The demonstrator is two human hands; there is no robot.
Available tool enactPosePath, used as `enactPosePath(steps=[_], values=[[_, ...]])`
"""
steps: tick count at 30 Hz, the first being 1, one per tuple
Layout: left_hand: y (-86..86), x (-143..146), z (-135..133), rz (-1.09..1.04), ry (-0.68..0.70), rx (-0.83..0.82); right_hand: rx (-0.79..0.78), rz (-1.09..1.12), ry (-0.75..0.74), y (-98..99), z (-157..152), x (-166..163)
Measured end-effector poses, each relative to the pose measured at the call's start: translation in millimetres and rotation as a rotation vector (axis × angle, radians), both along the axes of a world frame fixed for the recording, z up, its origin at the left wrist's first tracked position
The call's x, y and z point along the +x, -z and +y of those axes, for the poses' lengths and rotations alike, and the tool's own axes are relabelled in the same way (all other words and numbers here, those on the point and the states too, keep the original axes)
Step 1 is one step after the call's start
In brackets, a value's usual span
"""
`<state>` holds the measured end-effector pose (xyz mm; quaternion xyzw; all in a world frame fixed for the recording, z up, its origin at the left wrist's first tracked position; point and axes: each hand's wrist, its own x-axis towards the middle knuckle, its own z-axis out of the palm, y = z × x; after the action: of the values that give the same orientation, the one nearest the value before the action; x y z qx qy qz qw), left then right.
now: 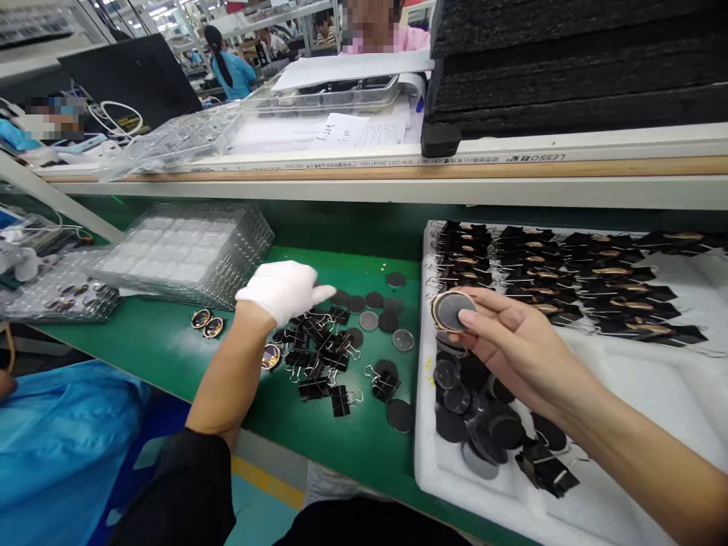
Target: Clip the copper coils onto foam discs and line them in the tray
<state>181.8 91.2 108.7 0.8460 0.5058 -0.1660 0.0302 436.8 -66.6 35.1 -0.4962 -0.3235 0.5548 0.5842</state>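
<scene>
My right hand (500,334), bare, pinches a round gold-rimmed piece with a grey disc face (453,309) above the white foam tray's left side. My left hand (287,292), in a white glove, is over the back of a pile of black binder clips (318,345). Its thumb sticks out to the right, apart from the curled fingers, whose tips are hidden; no held thing shows. Loose dark discs (388,321) and a clear disc (403,340) lie right of the clips. A gold-rimmed round piece (271,356) lies by my left wrist.
In the foam tray (626,379), rows of clipped pieces (535,265) stand behind a heap of discs (483,432). Stacked clear plastic trays (187,250) and two gold-rimmed pieces (206,323) are on the left. A shelf edge (364,189) crosses above the green table. Someone's blue sleeve (62,447) is close at left.
</scene>
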Motion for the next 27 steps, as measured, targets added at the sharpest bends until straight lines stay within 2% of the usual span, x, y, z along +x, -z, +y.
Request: enactPosePath(steps=[2, 5, 7, 10, 12, 14, 17, 19, 21, 24, 27], values=[[11.0, -1.4, 16.4, 0.147, -0.135, -0.011, -0.017, 0.032, -0.009, -1.1, 2.2, 0.2], [31.5, 8.3, 28.2, 0.154, -0.145, -0.041, -0.024, 0.041, -0.036, 0.1, 2.6, -0.4], [37.8, 13.8, 28.6, 0.144, -0.145, -0.004, -0.022, 0.047, -0.044, 1.1, 1.3, -0.6], [31.1, 12.7, 21.7, 0.130, -0.114, 0.042, -0.016, 0.068, -0.028, -1.3, -1.3, -1.2], [21.4, 9.6, 13.5, 0.084, -0.038, 0.070, -0.014, 0.061, -0.038, -5.4, -2.7, -2.7], [15.3, 10.7, 3.0, -0.084, 0.101, 0.118, -0.021, 0.033, -0.087, -9.3, -3.5, -5.1], [20.8, 26.0, -16.7, -0.526, 0.258, 0.156, -0.033, 0.010, -0.140, -10.4, -4.0, -9.2], [30.9, 41.1, -30.9, -0.786, 0.270, 0.087, -0.020, 0.034, -0.114, -8.1, -4.0, -10.5], [39.7, 53.5, -43.5, -0.956, 0.258, -0.028, 0.001, 0.070, -0.087, -5.9, -3.9, -9.7], [45.2, 59.5, -54.5, -1.043, 0.257, -0.187, 0.032, 0.103, -0.121, -7.1, -4.2, -5.8], [44.7, 54.6, -55.1, -1.014, 0.347, -0.321, 0.069, 0.056, -0.198, -13.0, -5.2, -1.2]])
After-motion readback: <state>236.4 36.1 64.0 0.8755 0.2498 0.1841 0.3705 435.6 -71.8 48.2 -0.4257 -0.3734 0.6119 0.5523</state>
